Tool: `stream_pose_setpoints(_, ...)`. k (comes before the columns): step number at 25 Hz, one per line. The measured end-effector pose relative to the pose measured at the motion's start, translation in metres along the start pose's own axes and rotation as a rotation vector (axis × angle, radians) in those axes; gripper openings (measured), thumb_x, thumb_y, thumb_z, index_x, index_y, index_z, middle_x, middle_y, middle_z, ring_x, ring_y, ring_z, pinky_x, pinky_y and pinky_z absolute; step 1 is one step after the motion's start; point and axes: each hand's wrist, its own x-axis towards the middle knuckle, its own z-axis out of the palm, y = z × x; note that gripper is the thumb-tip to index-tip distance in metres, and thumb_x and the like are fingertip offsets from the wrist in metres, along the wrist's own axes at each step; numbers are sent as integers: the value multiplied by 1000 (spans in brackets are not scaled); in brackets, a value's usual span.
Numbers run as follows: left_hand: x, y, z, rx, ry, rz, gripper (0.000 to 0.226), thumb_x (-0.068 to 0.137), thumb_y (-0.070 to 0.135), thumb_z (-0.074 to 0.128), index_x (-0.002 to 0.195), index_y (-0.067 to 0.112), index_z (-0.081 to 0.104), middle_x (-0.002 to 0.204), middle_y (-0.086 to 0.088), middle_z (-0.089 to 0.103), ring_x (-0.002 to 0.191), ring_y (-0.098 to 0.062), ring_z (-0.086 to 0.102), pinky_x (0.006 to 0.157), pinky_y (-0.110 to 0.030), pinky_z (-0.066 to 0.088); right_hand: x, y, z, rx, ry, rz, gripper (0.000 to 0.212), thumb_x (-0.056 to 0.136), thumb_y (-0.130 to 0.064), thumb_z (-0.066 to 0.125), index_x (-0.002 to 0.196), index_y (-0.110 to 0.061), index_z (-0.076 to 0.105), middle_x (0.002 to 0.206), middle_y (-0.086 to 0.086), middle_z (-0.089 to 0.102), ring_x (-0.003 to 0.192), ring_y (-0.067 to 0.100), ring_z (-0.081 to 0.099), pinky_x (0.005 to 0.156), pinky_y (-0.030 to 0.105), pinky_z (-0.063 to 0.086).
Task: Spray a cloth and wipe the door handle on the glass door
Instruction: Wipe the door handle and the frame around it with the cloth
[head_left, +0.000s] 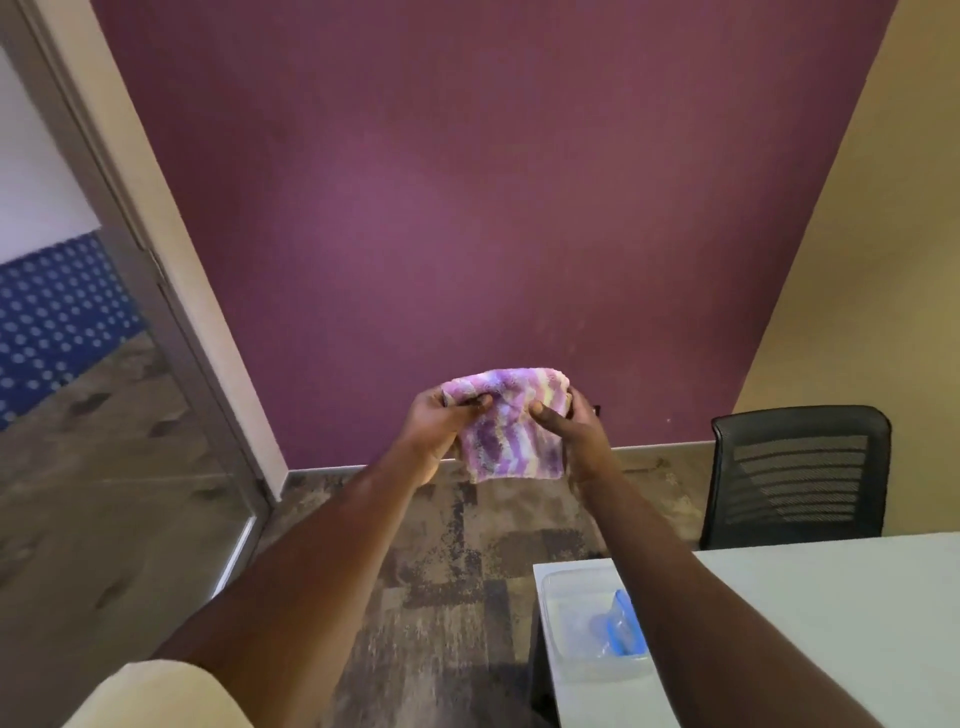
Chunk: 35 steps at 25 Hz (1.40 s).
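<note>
A fluffy cloth (511, 421) with purple, pink and pale yellow stripes hangs in front of the purple wall, held out at arm's length. My left hand (441, 426) grips its upper left edge and my right hand (569, 423) grips its upper right edge. The glass door (104, 415) stands at the far left in a grey frame; its handle is out of view. No spray bottle can be made out clearly.
A white table (805, 623) fills the lower right, with a clear plastic tray (571, 660) holding something blue at its left end. A black mesh office chair (795, 473) stands behind the table. Patterned carpet (457, 571) covers the floor.
</note>
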Motion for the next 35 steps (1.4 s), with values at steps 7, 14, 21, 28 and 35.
stream_pose_setpoints(7,-34,48,-65,134,109,112,31,86,15,82,112,0,73,96,-20,77,74,-31,71,49,-33,56,6,-35,68,-112,0,-66,42,73,-5,91,110,-1,71,104,14,80,96,34,77,76,43,65)
stream_pose_setpoints(14,-74,83,-147,231,167,167,32,81,18,86,112,21,76,96,2,80,80,-15,76,60,-26,59,26,-45,154,-160,-199,-177,57,65,-9,98,115,-6,71,102,4,80,86,15,76,69,28,61)
stream_pose_setpoints(21,-78,98,-225,337,296,146,27,83,32,85,101,13,79,91,-7,81,81,-22,78,70,-31,64,49,-29,260,-132,-409,-199,79,59,-23,94,131,-16,64,122,8,72,104,19,74,78,28,60)
stream_pose_setpoints(28,-77,109,-314,178,469,251,27,80,35,81,100,17,75,92,-5,81,81,-20,78,64,-30,63,79,7,349,93,-712,47,71,73,-11,86,138,-2,58,128,26,70,113,46,70,94,55,58)
stream_pose_setpoints(35,-80,123,-395,194,535,212,44,70,42,86,105,20,73,96,0,81,86,-19,79,63,-25,61,100,35,454,60,-587,-45,44,80,-20,88,119,-9,71,109,14,80,98,36,78,81,56,63)
